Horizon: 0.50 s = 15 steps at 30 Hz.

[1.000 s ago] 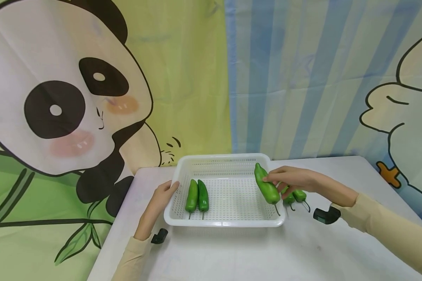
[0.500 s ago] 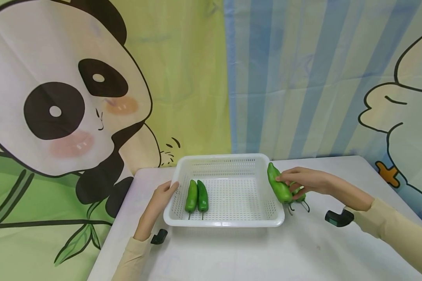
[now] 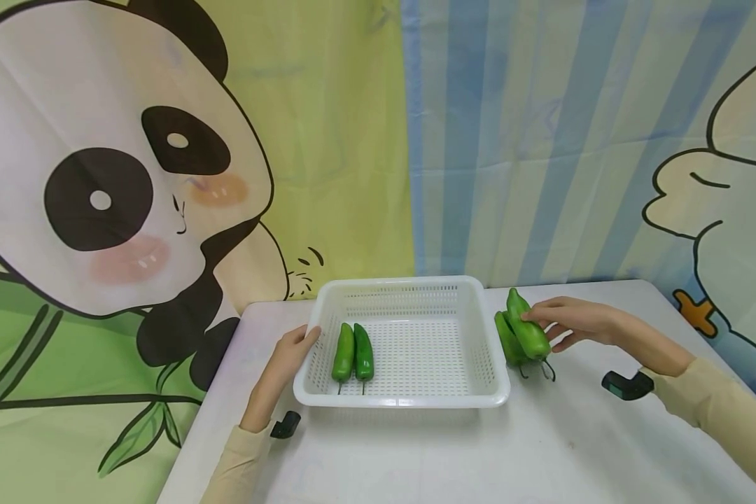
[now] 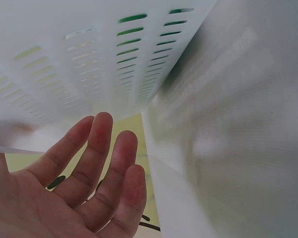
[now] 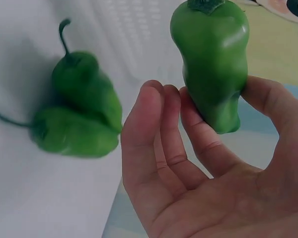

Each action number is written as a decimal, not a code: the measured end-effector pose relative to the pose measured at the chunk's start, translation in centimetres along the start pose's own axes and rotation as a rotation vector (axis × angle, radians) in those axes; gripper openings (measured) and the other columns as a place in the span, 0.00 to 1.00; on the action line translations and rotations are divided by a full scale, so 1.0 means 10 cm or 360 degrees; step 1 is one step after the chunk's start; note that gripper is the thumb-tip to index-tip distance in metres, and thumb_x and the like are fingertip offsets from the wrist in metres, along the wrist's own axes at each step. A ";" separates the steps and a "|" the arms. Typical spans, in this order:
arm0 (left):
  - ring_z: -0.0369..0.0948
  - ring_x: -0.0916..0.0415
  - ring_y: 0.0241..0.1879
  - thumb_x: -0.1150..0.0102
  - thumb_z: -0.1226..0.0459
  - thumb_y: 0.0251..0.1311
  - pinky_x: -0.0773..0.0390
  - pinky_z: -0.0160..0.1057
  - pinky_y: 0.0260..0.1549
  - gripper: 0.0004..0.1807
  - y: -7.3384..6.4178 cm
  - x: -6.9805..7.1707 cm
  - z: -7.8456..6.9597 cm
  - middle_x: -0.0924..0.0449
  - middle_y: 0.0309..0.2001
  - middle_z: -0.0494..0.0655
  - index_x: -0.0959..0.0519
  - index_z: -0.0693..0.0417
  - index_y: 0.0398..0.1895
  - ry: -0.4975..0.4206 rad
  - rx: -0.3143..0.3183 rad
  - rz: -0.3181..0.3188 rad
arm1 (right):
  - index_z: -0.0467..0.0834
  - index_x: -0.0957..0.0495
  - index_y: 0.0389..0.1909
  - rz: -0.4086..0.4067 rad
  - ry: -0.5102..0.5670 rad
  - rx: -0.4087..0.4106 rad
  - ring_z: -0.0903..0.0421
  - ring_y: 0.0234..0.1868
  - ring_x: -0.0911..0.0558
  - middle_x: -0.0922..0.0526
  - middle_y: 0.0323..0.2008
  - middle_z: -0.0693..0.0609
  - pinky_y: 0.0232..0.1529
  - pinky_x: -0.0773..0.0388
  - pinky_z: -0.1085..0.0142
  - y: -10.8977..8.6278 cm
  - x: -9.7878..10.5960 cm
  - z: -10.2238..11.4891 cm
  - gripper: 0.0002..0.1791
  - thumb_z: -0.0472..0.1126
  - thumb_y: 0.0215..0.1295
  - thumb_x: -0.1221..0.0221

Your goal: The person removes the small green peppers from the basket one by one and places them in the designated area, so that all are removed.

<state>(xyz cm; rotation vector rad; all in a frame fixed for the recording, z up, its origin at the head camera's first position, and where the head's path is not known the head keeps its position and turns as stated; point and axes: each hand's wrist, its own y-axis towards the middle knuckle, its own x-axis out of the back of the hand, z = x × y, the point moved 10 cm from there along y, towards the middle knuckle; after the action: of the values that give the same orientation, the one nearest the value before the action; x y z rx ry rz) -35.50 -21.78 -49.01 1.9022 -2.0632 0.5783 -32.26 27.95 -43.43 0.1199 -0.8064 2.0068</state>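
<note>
My right hand (image 3: 579, 320) pinches a green pepper (image 3: 528, 327) between thumb and fingers, to the right of the white plastic basket (image 3: 400, 402). In the right wrist view the held pepper (image 5: 212, 54) hangs above two other green peppers, one upper (image 5: 84, 82) and one lower (image 5: 74, 133), lying on the white table. My left hand (image 3: 285, 360) holds the basket's left side, its thumb over the rim. From the left wrist view, its fingers (image 4: 124, 148) extend along the outside of the slotted wall. Inside the basket, two green peppers (image 3: 343, 353) lie side by side at the left.
The basket stands on a white table (image 3: 441, 455). Behind it hang cloth curtains, with a panda print (image 3: 183, 280) at left and blue stripes (image 3: 510, 140) at right. A black wrist camera (image 3: 627, 385) sits at the right sleeve.
My right hand has carried the held pepper rightward, from over the basket's right side to above the peppers on the table. The left hand and basket have stayed put.
</note>
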 end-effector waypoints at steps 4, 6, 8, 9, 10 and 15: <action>0.46 0.12 0.35 0.53 0.40 0.73 0.11 0.42 0.30 0.31 -0.01 0.00 -0.01 0.14 0.47 0.58 0.27 0.50 0.67 0.0000 0.0001 0.0005 | 0.39 0.29 0.65 -0.0056 -0.0055 -0.0045 0.53 0.46 0.17 0.24 0.52 0.44 0.48 0.14 0.55 0.03 0.13 -0.16 0.30 0.57 0.74 0.47; 0.46 0.12 0.35 0.53 0.41 0.73 0.11 0.43 0.30 0.30 -0.01 0.00 -0.01 0.14 0.47 0.58 0.27 0.50 0.67 0.0003 0.0003 0.0005 | 0.38 0.29 0.65 -0.0077 -0.0092 -0.0067 0.53 0.46 0.17 0.24 0.52 0.43 0.48 0.14 0.55 0.05 0.19 -0.23 0.31 0.58 0.74 0.47; 0.46 0.12 0.35 0.53 0.41 0.73 0.11 0.43 0.30 0.30 -0.01 0.00 -0.01 0.14 0.47 0.58 0.27 0.50 0.67 0.0004 0.0006 0.0001 | 0.36 0.30 0.66 -0.0098 -0.0138 -0.0094 0.54 0.46 0.17 0.24 0.53 0.41 0.48 0.14 0.55 0.07 0.25 -0.31 0.34 0.59 0.73 0.47; 0.46 0.12 0.35 0.53 0.41 0.73 0.11 0.43 0.30 0.30 -0.01 0.01 -0.01 0.14 0.47 0.57 0.26 0.50 0.66 0.0004 0.0008 -0.0001 | 0.35 0.31 0.66 -0.0111 -0.0167 -0.0110 0.54 0.45 0.17 0.24 0.52 0.40 0.47 0.14 0.55 0.07 0.27 -0.35 0.35 0.59 0.73 0.47; 0.46 0.12 0.35 0.53 0.41 0.73 0.11 0.43 0.30 0.30 -0.01 0.01 -0.01 0.14 0.47 0.58 0.26 0.50 0.66 0.0002 0.0008 -0.0003 | 0.34 0.32 0.67 -0.0120 -0.0200 -0.0124 0.53 0.45 0.17 0.24 0.52 0.39 0.46 0.14 0.55 0.08 0.30 -0.39 0.36 0.59 0.73 0.48; 0.47 0.12 0.36 0.52 0.42 0.73 0.11 0.43 0.30 0.30 -0.01 0.00 -0.02 0.14 0.48 0.58 0.26 0.50 0.67 -0.0011 0.0007 -0.0005 | 0.30 0.31 0.64 -0.0183 -0.0372 -0.0187 0.51 0.44 0.17 0.21 0.48 0.40 0.43 0.13 0.57 0.15 0.43 -0.61 0.37 0.60 0.74 0.49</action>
<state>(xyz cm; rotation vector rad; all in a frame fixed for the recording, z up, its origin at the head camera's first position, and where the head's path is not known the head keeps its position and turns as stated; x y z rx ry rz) -35.44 -21.69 -48.81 1.9118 -2.0646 0.5765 -34.39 34.17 -47.28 0.3304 -1.0395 1.8535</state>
